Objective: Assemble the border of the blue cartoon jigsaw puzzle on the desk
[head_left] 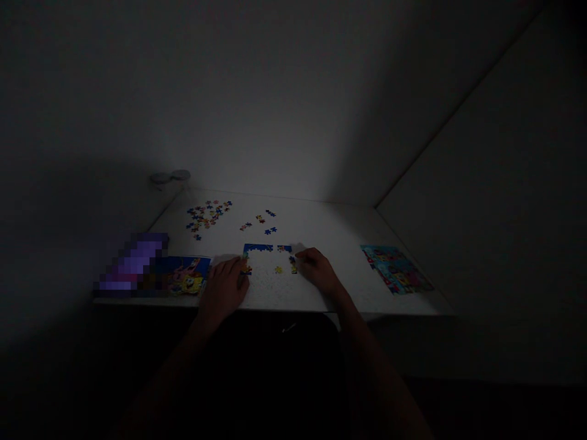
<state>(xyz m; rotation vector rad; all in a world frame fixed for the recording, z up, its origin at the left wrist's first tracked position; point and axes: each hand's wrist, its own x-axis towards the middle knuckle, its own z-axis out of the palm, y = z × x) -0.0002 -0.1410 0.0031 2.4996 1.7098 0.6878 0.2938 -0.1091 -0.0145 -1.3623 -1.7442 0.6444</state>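
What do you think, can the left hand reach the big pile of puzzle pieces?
Probably yes. The left hand rests by the half-built jigsaw, and only bare white tabletop seems to lie between it and the pile of jigsaw pieces.

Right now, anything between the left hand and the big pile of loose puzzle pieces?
Nothing visible: only bare white table lies between the left hand and the loose jigsaw pieces. The SpongeBob picture card sits off to the left of that path.
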